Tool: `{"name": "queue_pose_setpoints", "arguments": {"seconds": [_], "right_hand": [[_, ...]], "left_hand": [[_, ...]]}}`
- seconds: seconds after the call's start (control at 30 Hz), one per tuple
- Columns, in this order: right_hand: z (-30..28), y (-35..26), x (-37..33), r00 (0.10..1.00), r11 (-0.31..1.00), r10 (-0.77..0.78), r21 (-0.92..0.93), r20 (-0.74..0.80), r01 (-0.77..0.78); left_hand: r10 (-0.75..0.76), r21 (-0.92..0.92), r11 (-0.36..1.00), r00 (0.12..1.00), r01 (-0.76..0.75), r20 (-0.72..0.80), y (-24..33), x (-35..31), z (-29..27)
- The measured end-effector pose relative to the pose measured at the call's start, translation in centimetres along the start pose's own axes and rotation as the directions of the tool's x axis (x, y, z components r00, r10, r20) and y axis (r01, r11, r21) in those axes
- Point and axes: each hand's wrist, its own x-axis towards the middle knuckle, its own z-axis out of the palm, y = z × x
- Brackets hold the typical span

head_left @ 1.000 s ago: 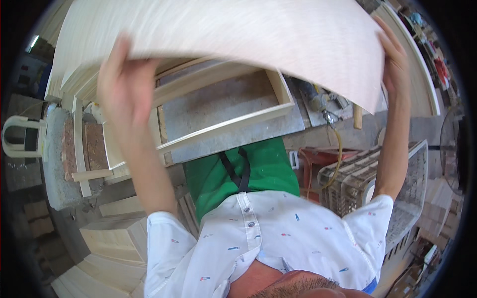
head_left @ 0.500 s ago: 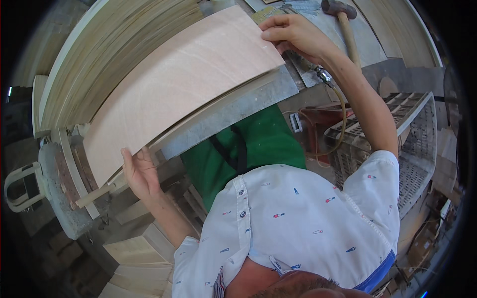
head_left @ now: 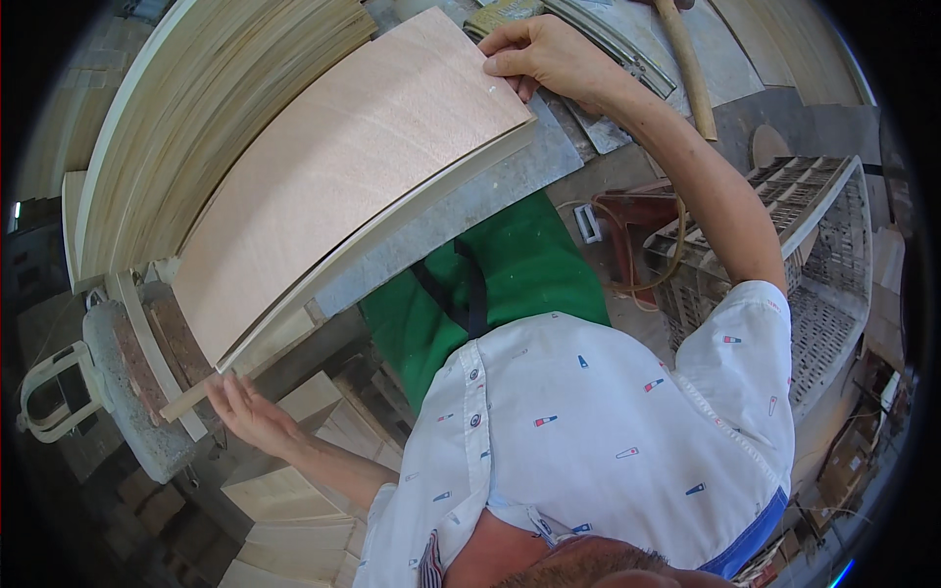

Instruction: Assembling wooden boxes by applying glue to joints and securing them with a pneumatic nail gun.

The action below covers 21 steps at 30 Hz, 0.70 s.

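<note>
A pale pinkish plywood panel [head_left: 343,167] lies across a thin wooden frame [head_left: 392,211], whose front edge shows along the panel's near side. At the panel's right end, my right hand [head_left: 544,64] grips the edge, thumb on top and fingers curled beneath. My left hand [head_left: 255,416] is at the near left corner, its fingers stretched out and touching the corner area. Just left of those fingertips, a short wooden stick [head_left: 186,402] pokes out. Under the frame is a grey metal-like work surface [head_left: 461,216].
Tall stacked wooden strips [head_left: 196,108] stand behind the panel. A hammer [head_left: 686,73] and a long metal piece [head_left: 613,44] lie beyond my right hand. A plastic crate [head_left: 814,274] stands at right. Stacked boards [head_left: 294,490] are at lower left.
The panel has shifted slightly left and sits more in line with the frame. My left hand has slid along the front edge to the left corner; my right hand has moved left with the panel.
</note>
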Motion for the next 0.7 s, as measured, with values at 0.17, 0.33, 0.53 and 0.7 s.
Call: {"name": "queue_pose_setpoints", "arguments": {"seconds": [0.17, 0.33, 0.53, 0.7], "right_hand": [[-0.1, -0.3, 0.0, 0.999, 0.997, -0.048, -0.055, -0.021, 0.046], [-1.3, -1.4, -0.5, 0.993, 0.994, 0.110, -0.018, 0.047, -0.109], [-0.9, -2.2, -0.7, 0.999, 0.998, 0.047, -0.046, -0.028, -0.048], [-1.3, -2.9, -0.9, 0.997, 0.993, 0.070, -0.097, -0.024, -0.072]], "left_hand": [[0.246, 0.539, 0.827, 0.965, -0.160, -0.091, -0.9, 4.1, -2.9], [0.129, 0.676, 0.729, 0.991, -0.108, 0.019, -2.1, 9.1, -4.2], [0.117, 0.667, 0.737, 0.993, -0.107, 0.029, -2.2, 9.0, -4.0], [0.094, 0.616, 0.784, 0.996, -0.070, -0.006, -1.8, 8.2, -3.9]]}}
